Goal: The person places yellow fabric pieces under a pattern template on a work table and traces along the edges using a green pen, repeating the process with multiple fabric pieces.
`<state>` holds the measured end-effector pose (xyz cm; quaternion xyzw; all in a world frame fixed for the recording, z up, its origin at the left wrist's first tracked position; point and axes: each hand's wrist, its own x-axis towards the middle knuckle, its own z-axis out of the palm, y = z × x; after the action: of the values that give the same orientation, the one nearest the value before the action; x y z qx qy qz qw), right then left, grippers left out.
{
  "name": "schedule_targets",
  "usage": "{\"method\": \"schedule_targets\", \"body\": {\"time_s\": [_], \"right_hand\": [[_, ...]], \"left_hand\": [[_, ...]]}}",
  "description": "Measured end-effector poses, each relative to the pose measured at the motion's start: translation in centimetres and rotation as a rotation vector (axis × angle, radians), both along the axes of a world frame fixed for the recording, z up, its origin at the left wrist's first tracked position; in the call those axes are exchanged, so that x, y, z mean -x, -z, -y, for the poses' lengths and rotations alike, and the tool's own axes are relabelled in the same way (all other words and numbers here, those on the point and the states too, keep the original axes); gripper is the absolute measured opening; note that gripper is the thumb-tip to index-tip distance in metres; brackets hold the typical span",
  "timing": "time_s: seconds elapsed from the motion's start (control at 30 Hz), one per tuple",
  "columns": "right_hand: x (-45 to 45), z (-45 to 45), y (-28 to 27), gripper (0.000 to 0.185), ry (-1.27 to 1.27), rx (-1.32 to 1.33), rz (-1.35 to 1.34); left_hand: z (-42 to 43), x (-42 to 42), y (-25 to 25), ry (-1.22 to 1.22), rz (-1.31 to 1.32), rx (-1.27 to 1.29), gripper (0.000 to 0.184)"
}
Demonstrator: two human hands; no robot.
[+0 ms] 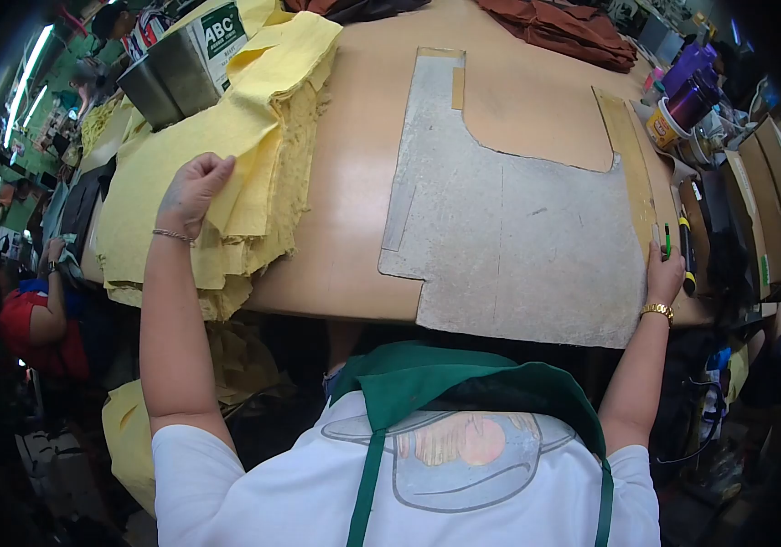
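Left hand [197, 191] pinches the yellow cloth [249, 187] stacked at the left of the bench [354, 137]; best lift one layer evenly; right hand [666, 273] curls round a green pen [667, 239] beside the grey board [527, 237]

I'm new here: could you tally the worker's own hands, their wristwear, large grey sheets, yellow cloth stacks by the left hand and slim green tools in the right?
Hands (left hand, right hand): 2
Wristwear (bracelet, gold watch): 2
Grey sheet: 1
Yellow cloth stack: 1
Green tool: 1
Total: 7
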<state>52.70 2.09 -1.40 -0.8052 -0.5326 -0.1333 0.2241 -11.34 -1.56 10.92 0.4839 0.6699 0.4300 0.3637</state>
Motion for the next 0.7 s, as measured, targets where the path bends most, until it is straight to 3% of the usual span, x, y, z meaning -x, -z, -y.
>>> {"method": "schedule_targets", "body": {"time_s": [0.07,0.13,0.17,0.23,0.33,0.43,0.47,0.53,0.57,0.6,0.63,0.67,0.7], "right_hand": [[-0.1,0.0,0.2,0.033,-0.007,-0.016,0.010],[-0.2,0.0,0.3,0.034,-0.015,-0.024,0.024],[-0.1,0.1,0.3,0.034,-0.004,-0.009,0.022],[0.0,0.1,0.0,0.035,0.016,0.014,0.015],[-0.4,-0.1,0.5,0.037,0.025,0.014,-0.007],[-0.4,0.0,0.8,0.035,0.012,-0.050,0.058],[-0.6,-0.2,1.0,0.035,0.016,-0.053,0.062],[-0.4,-0.1,0.8,0.034,0.019,-0.059,0.045],[-0.2,0.0,0.7,0.034,0.026,-0.058,0.042],[-0.1,0.0,0.6,0.034,0.033,-0.059,0.040],[0.0,0.1,0.5,0.033,0.040,-0.059,0.038],[0.2,0.1,0.4,0.033,0.051,-0.051,0.025],[0.2,0.1,0.5,0.032,0.048,-0.059,0.027]], "left_hand": [[-0.2,2.4,-0.2,-0.131,-0.122,-0.092,0.018],[-0.5,8.5,-1.8,-0.170,-0.669,-0.217,0.019],[0.2,8.2,-4.2,-0.322,-1.059,-0.153,0.018],[0.3,14.4,-5.7,-0.374,-1.168,-0.423,0.023],[-1.0,16.3,-9.8,-0.620,-1.176,-0.398,0.033],[-2.2,7.7,-12.8,-0.272,-1.232,-0.184,0.041],[-3.1,6.0,-13.7,-0.091,-1.194,0.055,0.039],[-5.7,5.2,-14.7,0.055,-1.357,0.114,0.029],[-7.7,3.9,-15.9,0.032,-1.306,0.171,0.022],[-8.4,1.7,-17.2,0.064,-1.243,0.005,0.015],[-9.6,-1.0,-19.7,0.168,-1.335,0.031,0.024],[-9.2,-5.0,-20.9,0.197,-1.122,-0.131,0.038],[-9.4,-8.4,-21.9,0.265,-1.020,-0.262,0.038]]}}
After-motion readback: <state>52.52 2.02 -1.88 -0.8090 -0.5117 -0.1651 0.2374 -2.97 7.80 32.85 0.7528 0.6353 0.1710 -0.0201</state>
